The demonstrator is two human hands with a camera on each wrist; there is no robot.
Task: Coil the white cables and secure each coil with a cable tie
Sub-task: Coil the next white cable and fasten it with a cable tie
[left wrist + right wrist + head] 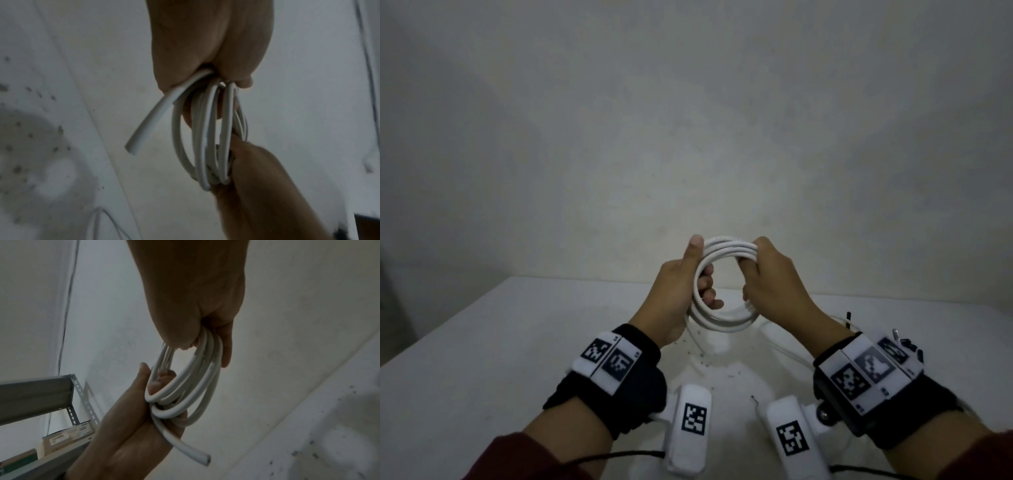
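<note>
A white cable wound into a coil (726, 322) of several loops is held upright above the white table (482, 342), between both hands. My left hand (697, 260) grips the coil's left side, thumb on the outside and fingers through the ring. My right hand (753, 270) grips the right side with curled fingers. In the left wrist view the left hand (205, 56) clamps the coil (207, 146) and a cut cable end (148, 123) sticks out free. The right wrist view shows the right hand (197, 318) on the loops (201, 379). No tie shows on the coil.
Another thin white cable (780, 349) lies on the table under my right forearm. Small dark pieces (904, 342) sit by the right wrist. Dark specks (705, 353) dot the table. A metal shelf (41, 394) with boxes (68, 438) stands to the left.
</note>
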